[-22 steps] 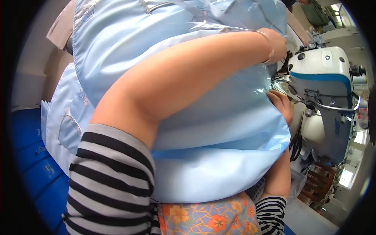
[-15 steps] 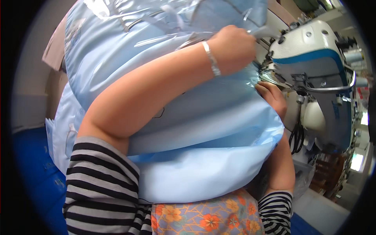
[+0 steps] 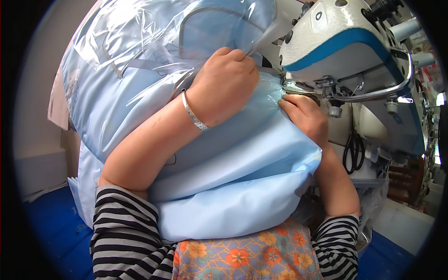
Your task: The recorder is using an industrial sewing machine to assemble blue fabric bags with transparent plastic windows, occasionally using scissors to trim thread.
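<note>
Light blue fabric (image 3: 224, 205) is bunched across my lap and runs up to the white and blue sewing machine (image 3: 345, 46) at the right. Over its far part lies a glossy clear plastic sheet (image 3: 154, 28). My left hand (image 3: 228, 86), with a pale band at the wrist, is closed in a fist on the plastic; a translucent strip rises from it beside the machine head. Just in front of the presser foot (image 3: 298, 87), my right hand (image 3: 305, 119) grips the gathered fabric edge with bent fingers. Its thumb is hidden, and the needle tip is too small to make out.
A bent metal bar (image 3: 373, 98) juts from the machine above my right hand. Black-handled scissors (image 3: 353, 154) hang or lie right of my right forearm. A clear plastic bag (image 3: 373, 205) is beside my right elbow. Blue flooring (image 3: 51, 233) shows at lower left.
The view has shifted, so the machine appears farther left and larger. My left hand has drawn a little leftward, away from the machine, still closed. My right hand stays by the presser foot.
</note>
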Demonstrator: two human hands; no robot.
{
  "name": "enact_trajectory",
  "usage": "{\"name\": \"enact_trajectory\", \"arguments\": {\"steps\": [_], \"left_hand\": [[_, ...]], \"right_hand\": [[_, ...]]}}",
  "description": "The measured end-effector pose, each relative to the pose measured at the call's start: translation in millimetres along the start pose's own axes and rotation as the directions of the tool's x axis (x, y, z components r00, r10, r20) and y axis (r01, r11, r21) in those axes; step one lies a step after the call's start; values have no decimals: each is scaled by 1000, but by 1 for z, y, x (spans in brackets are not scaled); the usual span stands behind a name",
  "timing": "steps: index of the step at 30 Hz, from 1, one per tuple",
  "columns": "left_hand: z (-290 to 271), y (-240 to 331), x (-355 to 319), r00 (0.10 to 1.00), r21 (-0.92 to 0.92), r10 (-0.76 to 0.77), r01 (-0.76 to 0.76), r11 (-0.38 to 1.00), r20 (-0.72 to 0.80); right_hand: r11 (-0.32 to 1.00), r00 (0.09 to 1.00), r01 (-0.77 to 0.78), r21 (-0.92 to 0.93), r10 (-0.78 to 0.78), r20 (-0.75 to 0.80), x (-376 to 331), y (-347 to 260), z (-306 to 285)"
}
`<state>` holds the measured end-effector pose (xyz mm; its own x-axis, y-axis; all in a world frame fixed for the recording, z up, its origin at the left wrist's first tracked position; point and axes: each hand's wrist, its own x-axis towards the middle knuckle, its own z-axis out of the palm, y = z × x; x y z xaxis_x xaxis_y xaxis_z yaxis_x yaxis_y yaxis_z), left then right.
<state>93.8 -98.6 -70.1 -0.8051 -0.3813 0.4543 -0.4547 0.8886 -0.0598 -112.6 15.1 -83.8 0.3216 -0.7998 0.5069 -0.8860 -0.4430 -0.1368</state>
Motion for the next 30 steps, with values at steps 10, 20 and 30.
{"name": "enact_trajectory", "arguments": {"steps": [10, 20, 30], "left_hand": [[-3, 1, 3, 1000, -43, 3, -2, 999, 25], [4, -1, 9, 999, -72, 29, -27, 997, 39], [3, 0, 4, 999, -23, 29, -29, 999, 25]], "right_hand": [[1000, 1000, -18, 9, 18, -3, -4, 1, 2], [1000, 1000, -1, 25, 1, 1, -3, 1, 0], [998, 1000, 16, 54, -16, -11, -3, 3, 3]]}}
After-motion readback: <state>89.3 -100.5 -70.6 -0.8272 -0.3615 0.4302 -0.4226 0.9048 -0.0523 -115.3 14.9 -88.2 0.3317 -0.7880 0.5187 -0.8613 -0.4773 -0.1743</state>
